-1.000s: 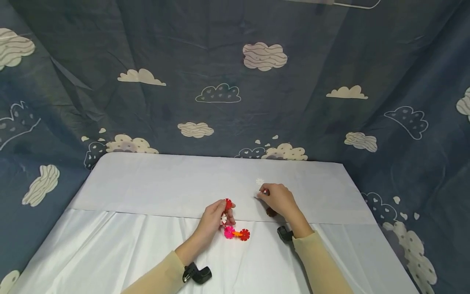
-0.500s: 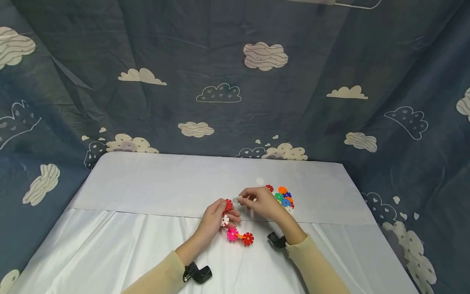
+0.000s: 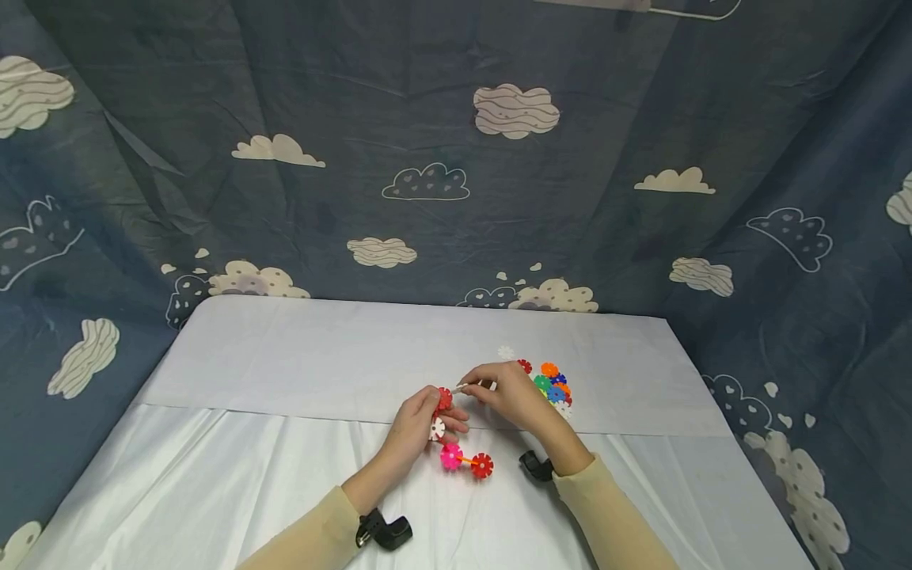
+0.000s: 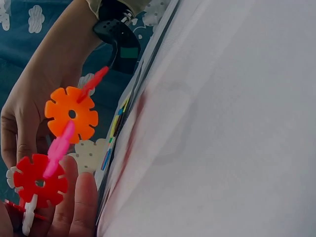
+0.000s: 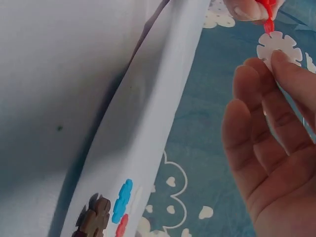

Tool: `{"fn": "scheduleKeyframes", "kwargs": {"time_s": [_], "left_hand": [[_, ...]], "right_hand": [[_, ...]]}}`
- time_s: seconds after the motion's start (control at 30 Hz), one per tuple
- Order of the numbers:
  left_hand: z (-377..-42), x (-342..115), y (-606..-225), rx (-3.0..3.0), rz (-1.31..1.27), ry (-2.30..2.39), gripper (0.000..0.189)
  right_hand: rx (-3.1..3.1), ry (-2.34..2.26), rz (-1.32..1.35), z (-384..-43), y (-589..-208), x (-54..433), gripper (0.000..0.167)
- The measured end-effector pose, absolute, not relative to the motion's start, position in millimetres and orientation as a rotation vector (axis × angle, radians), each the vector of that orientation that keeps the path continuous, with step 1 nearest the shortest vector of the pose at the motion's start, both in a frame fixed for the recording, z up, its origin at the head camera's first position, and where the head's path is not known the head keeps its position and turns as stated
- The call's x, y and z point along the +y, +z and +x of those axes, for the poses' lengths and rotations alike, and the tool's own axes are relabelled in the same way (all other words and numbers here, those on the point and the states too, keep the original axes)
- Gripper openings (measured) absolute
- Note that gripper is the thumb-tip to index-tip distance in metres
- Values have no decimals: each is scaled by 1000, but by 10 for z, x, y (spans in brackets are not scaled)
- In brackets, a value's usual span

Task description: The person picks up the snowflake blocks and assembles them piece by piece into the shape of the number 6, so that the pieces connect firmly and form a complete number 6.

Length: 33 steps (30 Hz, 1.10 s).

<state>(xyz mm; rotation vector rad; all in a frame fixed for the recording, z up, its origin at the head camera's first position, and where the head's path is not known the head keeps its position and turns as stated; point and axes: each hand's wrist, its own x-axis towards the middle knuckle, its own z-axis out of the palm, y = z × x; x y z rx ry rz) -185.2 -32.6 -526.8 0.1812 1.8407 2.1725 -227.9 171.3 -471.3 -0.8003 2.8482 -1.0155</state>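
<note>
My left hand (image 3: 413, 419) holds a chain of snowflake discs, slotted plastic pieces joined edge to edge. Its upper red disc (image 3: 445, 398) sticks up at the thumb, and a white disc (image 3: 438, 429) lies by the palm. From the fingers hang a pink disc (image 3: 452, 457), an orange disc (image 4: 74, 116) and a red end disc (image 3: 482, 465). Between thumb and fingertips, my right hand (image 3: 507, 392) pinches a loose white snowflake disc (image 5: 277, 47). The edge of this disc meets the upper red disc in the right wrist view.
Right of my right hand lies a pile of mixed discs, including a blue disc (image 3: 556, 393) and an orange disc (image 3: 549, 370). A single white disc (image 3: 505, 353) lies behind. A brown disc (image 5: 95, 217) shows in the right wrist view. White cloth (image 3: 285, 356) covers the table.
My right hand has come left from the pile with the white disc, up to the chain's upper red disc. The left hand stays in place, its chain dipping slightly.
</note>
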Motion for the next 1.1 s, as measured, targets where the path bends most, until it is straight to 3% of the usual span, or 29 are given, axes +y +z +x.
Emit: {"fn": "scheduleKeyframes", "kwargs": {"time_s": [0.47, 0.83, 1.1], "left_hand": [[-1855, -314, -5272, 1759, 141, 2182, 44], [-1823, -261, -5258, 1799, 141, 2214, 34], [-1829, -305, -5219, 1860, 140, 2124, 42]], "right_hand": [[2630, -1221, -635, -2255, -4755, 1707, 12], [2872, -1132, -1008, -2203, -4837, 1638, 9], [2885, -1067, -1049, -2224, -4834, 1658, 16]]}}
